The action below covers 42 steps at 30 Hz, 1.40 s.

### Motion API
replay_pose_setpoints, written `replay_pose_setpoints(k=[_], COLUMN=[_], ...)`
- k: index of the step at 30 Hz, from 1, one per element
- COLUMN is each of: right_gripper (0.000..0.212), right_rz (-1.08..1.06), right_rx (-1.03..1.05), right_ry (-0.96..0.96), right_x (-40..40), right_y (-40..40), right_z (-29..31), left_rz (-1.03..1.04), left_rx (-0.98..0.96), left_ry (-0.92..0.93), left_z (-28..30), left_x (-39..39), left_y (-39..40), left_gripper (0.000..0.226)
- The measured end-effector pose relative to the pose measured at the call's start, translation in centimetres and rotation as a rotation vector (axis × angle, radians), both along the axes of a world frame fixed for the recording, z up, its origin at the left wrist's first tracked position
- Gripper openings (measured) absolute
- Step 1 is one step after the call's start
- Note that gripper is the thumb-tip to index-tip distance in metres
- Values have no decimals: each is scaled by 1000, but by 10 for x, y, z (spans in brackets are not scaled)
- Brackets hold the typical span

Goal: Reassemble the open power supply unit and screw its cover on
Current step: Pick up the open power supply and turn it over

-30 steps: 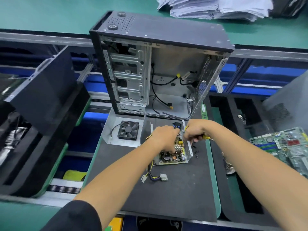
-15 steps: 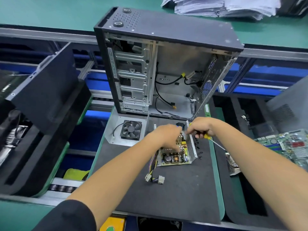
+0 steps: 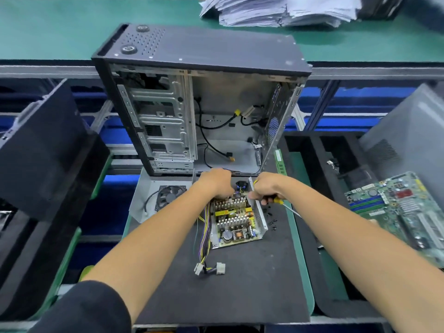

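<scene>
Two hands at power supply unit's (image 3: 236,221) far end. Left hand (image 3: 217,186): fingers curled down onto the board there, grip hidden, apparently steadying it. Right hand (image 3: 265,191): closed round screwdriver (image 3: 284,205), tip trailing away from unit. Unit: open, long axis toward computer case (image 3: 199,99) just behind. Loose screws (image 3: 271,216) just beside unit; fan cover (image 3: 158,194) opposite, unfitted.

Both arms are bare from the hands up. A dark sleeve (image 3: 79,308) covers the top of the left arm only.
</scene>
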State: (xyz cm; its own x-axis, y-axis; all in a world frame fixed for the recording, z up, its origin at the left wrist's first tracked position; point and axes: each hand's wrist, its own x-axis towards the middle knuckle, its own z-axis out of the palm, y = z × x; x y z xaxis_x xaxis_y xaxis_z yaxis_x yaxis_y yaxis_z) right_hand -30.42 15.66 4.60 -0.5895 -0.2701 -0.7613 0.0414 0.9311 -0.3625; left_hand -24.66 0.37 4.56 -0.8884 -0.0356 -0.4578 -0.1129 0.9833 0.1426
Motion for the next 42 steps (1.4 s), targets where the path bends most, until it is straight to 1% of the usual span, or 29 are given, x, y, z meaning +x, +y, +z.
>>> replay_pose_setpoints(k=[2, 4, 6, 7, 9, 12, 13, 15, 18, 22, 24, 26, 29, 31, 33, 35, 37, 40, 42], right_gripper=[18, 22, 28, 29, 32, 33, 32, 30, 29, 27, 26, 23, 18, 18, 20, 22, 21, 17, 16], right_rz=[25, 66, 120, 156, 230, 282, 288, 301, 306, 285, 310, 374, 476, 551, 628, 683, 695, 699, 691], right_rx=[7, 38, 78, 96, 136, 183, 186, 188, 187, 150, 134, 136, 177, 228, 285, 315, 326, 334, 343], right_ry=[1, 5, 10, 13, 25, 44, 43, 43, 41, 36, 55, 84, 102, 107, 128, 155, 162, 134, 112], right_x=[-1, -4, -6, -5, -4, -3, -4, -4, -3, 0, 3, 7, 12, 18, 24, 28, 29, 30, 31], right_y=[0, -1, -5, -8, -15, -19, -18, -18, -15, -13, -13, -14, -17, -19, -20, -21, -20, -16, -14], right_z=[-1, -1, 1, 3, 6, 7, 7, 8, 7, 7, 9, 11, 12, 12, 11, 10, 7, 7, 7], left_rz=[78, 191, 217, 189, 147, 178, 210, 260, 329, 325, 312, 304, 289, 297, 328, 339, 325, 312, 292], left_rx=[-88, -78, -84, -108, -134, -109, -95, -79, -79, -32, -11, 20, 49, 48, 74, 99, 127, 202, 205], left_ry=[-3, -81, -168, -191, -229, -316, -320, -267, -196, -148, -144, -155, -195, -173, -112, -45, -1, 48, 101], left_z=[5, 15, 26, 31, 35, 36, 34, 28, 19, 12, 11, 13, 17, 18, 22, 23, 20, 12, 10], left_x=[5, 10, 15, 18, 24, 33, 37, 42, 48, 56, 57, 57, 60, 63, 66, 70, 76, 86, 91], left_y=[-12, -21, -18, -14, -5, 6, 8, 10, 7, 4, 2, -1, -5, -11, -19, -28, -35, -42, -44], left_gripper=[52, 70, 84, 84, 79, 83, 83, 79, 85, 78, 66, 52, 45, 38, 29, 27, 25, 27, 32])
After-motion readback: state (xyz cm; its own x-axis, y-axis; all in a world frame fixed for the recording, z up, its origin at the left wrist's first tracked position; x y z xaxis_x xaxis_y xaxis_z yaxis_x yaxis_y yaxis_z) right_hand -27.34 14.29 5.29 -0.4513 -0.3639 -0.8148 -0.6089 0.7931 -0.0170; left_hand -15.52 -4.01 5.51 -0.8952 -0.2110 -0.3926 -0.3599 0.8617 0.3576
